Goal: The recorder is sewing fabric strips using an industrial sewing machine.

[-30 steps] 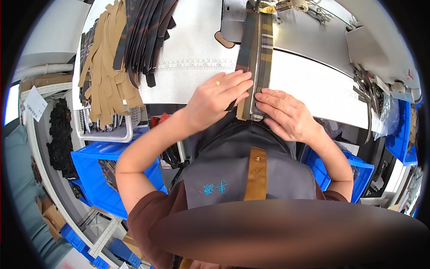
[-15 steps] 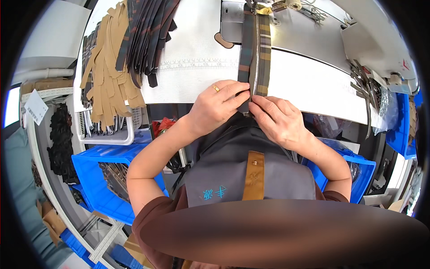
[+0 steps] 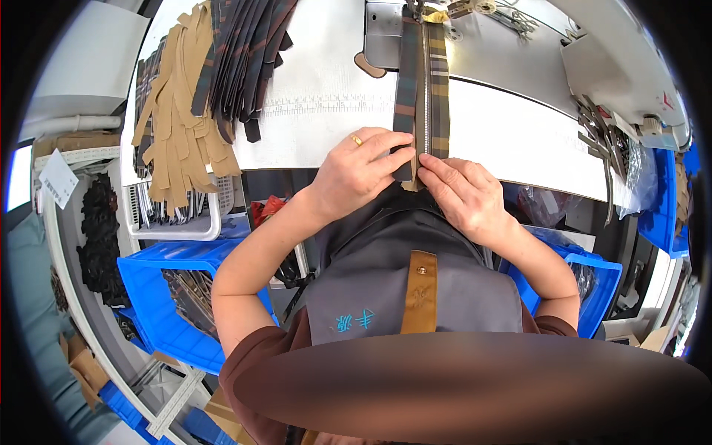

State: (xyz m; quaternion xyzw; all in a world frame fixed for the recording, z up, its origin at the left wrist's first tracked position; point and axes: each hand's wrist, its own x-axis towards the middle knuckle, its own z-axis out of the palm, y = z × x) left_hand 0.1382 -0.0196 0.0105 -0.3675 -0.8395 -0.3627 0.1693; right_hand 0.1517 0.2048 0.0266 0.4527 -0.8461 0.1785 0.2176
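A long zipper (image 3: 426, 96) with metal teeth runs from the sewing machine's needle area (image 3: 419, 13) toward me. On its left lies a dark plaid fabric strip (image 3: 407, 81), and on its right a brown and olive plaid strip (image 3: 439, 111). My left hand (image 3: 360, 170), with a ring on one finger, pinches the left edge of the layers near the table's front. Against the zipper's near end, my right hand (image 3: 461, 191) presses its fingertips together on the right side. A tan strip end (image 3: 412, 178) shows between the hands.
Tan strips (image 3: 178, 111) and dark plaid strips (image 3: 245, 59) lie in bundles at the table's left, above a white basket (image 3: 178, 231). Blue bins (image 3: 174, 297) stand below on both sides. Dark scrap strips (image 3: 601, 137) lie at the right, near the machine body (image 3: 630, 74).
The near end of the layers has opened out, and a tan strip end now shows between my hands. My right hand has shifted slightly right; the left has barely moved.
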